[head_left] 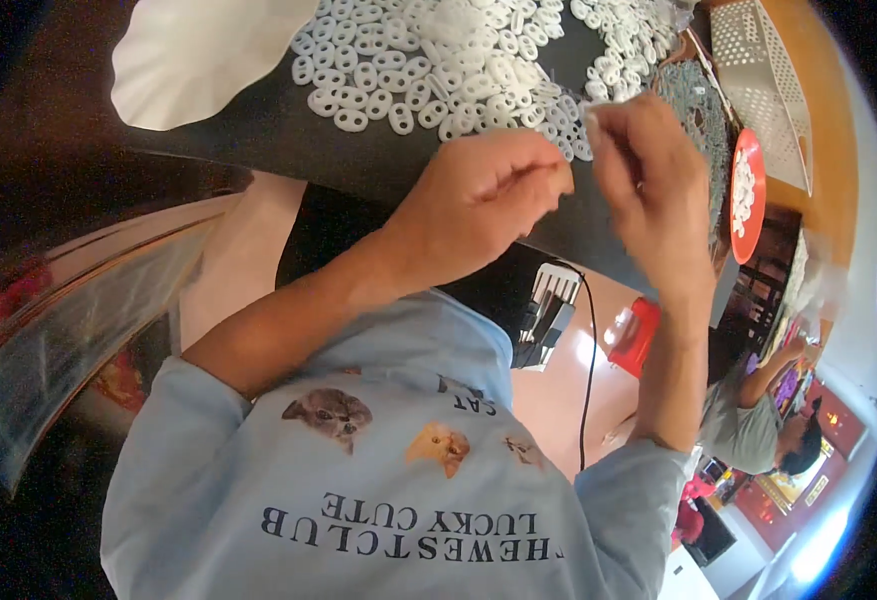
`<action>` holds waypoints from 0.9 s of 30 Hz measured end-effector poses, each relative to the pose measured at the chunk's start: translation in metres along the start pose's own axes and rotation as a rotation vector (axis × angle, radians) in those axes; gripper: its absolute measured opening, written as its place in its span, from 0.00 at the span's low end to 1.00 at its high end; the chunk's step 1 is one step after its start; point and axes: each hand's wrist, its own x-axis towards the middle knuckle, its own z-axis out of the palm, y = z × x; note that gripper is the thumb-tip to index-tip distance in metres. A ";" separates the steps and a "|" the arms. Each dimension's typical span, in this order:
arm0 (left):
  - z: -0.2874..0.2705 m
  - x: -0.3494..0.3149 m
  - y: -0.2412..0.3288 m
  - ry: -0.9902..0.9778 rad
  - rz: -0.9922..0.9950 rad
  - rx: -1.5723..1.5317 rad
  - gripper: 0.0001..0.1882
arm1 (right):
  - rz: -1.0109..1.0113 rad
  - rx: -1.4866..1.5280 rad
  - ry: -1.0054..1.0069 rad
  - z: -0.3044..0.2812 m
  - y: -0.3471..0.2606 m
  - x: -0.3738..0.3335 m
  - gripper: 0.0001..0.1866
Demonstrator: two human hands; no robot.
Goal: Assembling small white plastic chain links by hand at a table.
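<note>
My left hand [493,195] is held over the near edge of the dark table with its fingers curled inward and their tips pinched; whatever they hold is hidden. To its right, my right hand [658,175] is raised with thumb and fingers bent together. A small whitish spot shows at its fingertips, too blurred to name. The two hands are apart. Just beyond them spreads a heap of white oval plastic pieces [398,85], each with two holes. Beside my right hand lies a tangled grey-blue pile [696,110], perhaps of cords.
A white scalloped tray [193,70] lies at the far left. On the right are a red dish [755,150] holding white pieces and a white perforated basket [743,45]. Below the table are a red stool [638,335] and a black cable [590,390]. Another person [743,430] sits at far right.
</note>
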 end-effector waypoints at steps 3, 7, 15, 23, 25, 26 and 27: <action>0.003 0.002 -0.005 0.045 0.022 -0.036 0.08 | 0.010 0.056 0.039 0.004 -0.017 -0.019 0.08; 0.006 0.003 -0.012 0.049 0.099 0.011 0.09 | -0.039 -0.059 0.080 0.010 -0.022 -0.031 0.14; -0.004 -0.002 -0.002 0.083 0.035 -0.031 0.07 | -0.120 0.137 0.089 0.008 -0.018 -0.027 0.10; -0.007 0.006 -0.006 0.038 0.003 0.002 0.08 | 0.072 0.068 -0.162 0.008 0.052 0.037 0.09; -0.006 0.008 -0.009 0.052 0.032 0.019 0.08 | 0.017 -0.024 -0.228 0.015 0.060 0.047 0.09; -0.007 0.007 -0.010 0.063 0.064 0.038 0.08 | 0.013 -0.022 -0.234 0.017 0.062 0.051 0.09; -0.008 0.007 -0.009 0.069 0.062 0.034 0.08 | -0.003 -0.043 -0.260 0.018 0.063 0.055 0.09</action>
